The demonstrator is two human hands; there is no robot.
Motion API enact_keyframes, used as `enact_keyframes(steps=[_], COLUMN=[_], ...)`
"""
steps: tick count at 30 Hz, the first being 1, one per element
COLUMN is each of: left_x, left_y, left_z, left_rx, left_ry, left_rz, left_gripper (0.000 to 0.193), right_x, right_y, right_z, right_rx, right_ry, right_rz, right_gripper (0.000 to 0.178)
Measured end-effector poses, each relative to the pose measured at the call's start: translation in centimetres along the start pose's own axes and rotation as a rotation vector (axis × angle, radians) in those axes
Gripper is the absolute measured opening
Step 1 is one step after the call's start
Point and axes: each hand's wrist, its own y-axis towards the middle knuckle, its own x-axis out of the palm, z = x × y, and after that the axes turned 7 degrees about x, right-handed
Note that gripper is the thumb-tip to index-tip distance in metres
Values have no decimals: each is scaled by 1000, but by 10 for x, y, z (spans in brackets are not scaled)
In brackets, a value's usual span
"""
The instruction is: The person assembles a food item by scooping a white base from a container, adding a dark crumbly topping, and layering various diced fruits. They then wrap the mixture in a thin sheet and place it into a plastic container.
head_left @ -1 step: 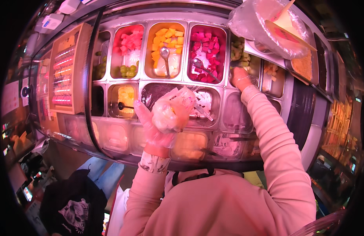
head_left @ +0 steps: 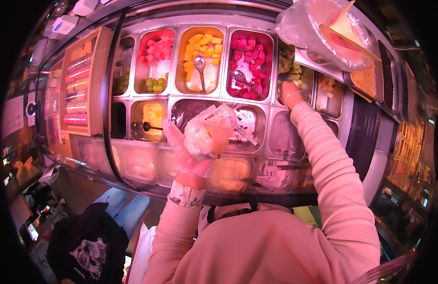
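Observation:
My left hand (head_left: 185, 156), in a thin clear glove, is cupped palm up above the pans with its thumb standing out to the left. It holds a pale, round, translucent bundle (head_left: 205, 137) with a crinkled clear wrapping at its top; a little yellow shows inside. My right hand (head_left: 291, 94) reaches into the pan of pale green fruit pieces (head_left: 289, 66) on the right. Its fingers are curled and pointing down, and what they hold, if anything, is hidden.
Metal pans hold red cubes with green grapes (head_left: 155, 66), mango-like yellow cubes (head_left: 201, 47) and magenta cubes (head_left: 247, 52), some with spoons. Lidded tubs (head_left: 228, 174) line the near edge. A wooden rack (head_left: 81, 85) stands left, a plastic-covered bowl (head_left: 323, 35) far right. A person in black (head_left: 88, 241) is at lower left.

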Motion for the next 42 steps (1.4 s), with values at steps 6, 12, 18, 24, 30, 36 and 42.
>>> enact_keyframes(steps=[6,12,18,24,30,36,42], left_x=[9,-12,-4,-13,-10,-5,-23], left_y=[-13,-20,-44,-78,-111,-133,-160], left_z=[4,11,3,5,-8,-24,-40], left_rx=[-5,-51,50,-24,61,39,65], left_ry=[-175,-384,-245,-232,-57,32,54], left_rz=[-87,-309,-170,-236,-204,-245,-161], left_gripper=[106,104,92,87,90,87,82], right_x=[-43,-180,-164,-171,-208,-152,-137], right_y=[-12,-173,-232,-254,-257,-269,-290], right_z=[-1,-121,-172,-172,-156,-138,-122], right_rx=[97,-739,-1061,-1134,-862,-355,-126], right_ry=[262,742,497,667,879,1206,1842], right_rz=[74,457,526,292,214,-519,-939], right_gripper=[18,22,44,38,22,14,21])
